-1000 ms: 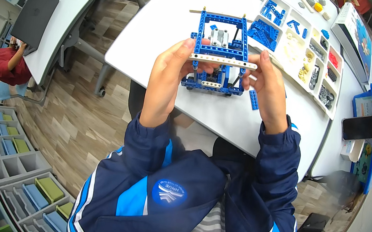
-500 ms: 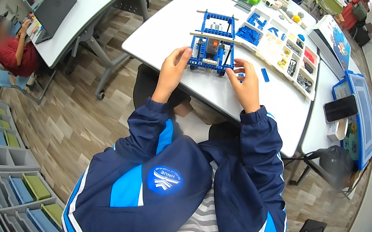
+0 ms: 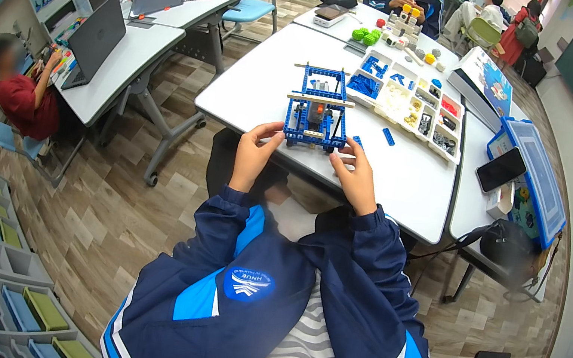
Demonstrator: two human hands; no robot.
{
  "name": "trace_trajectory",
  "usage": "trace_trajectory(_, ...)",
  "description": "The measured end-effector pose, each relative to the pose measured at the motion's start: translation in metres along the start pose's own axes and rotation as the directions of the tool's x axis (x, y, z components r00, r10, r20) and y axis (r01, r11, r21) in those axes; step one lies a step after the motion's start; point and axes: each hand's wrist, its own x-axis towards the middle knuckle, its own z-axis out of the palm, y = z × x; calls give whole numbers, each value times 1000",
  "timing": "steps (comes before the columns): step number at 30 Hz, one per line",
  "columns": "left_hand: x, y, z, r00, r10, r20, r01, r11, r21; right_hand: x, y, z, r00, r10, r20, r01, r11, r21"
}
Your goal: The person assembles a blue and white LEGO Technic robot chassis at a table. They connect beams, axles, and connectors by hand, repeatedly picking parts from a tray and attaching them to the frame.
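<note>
A blue building-brick model (image 3: 317, 112) stands upright near the white table's front edge. It has an open beam frame, a pale crossbar, a grey and orange block inside and small dark wheels at its base. My left hand (image 3: 254, 158) has its thumb and fingertips against the lower left corner. On the other side, my right hand (image 3: 355, 177) is curled at the lower right corner, thumb by a wheel. The undersides of the fingers are partly hidden. To the right lies a loose blue brick piece (image 3: 388, 137); a smaller blue piece shows by my right fingers.
Behind the model sits a white sorting tray (image 3: 437, 148) of coloured parts. Green balls (image 3: 365, 37), a box (image 3: 478, 86), a phone (image 3: 500, 169) and a blue-rimmed bin (image 3: 533, 156) are farther off. People sit at the opposite side and at the left table (image 3: 163, 33).
The view has tilted up, so the table sits lower and more of the room shows. My hands stay at the model's sides, now nearer its bottom corners.
</note>
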Motion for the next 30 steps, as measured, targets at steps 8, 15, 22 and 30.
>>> trace_trajectory(8,8,-13,10,984,141,-106,-118,973,199,4,2,9,987,-154,-47,145,976,-163)
trace_trajectory(15,11,-22,10,948,247,-199,-170,926,338,26,15,21,980,-175,-94,147,958,-247)
trace_trajectory(22,33,-23,21,937,329,-116,-278,905,321,40,25,22,983,-172,-68,153,962,-227)
trace_trajectory(30,-16,4,17,932,361,-35,-315,852,418,13,22,10,992,-117,-41,118,993,24)
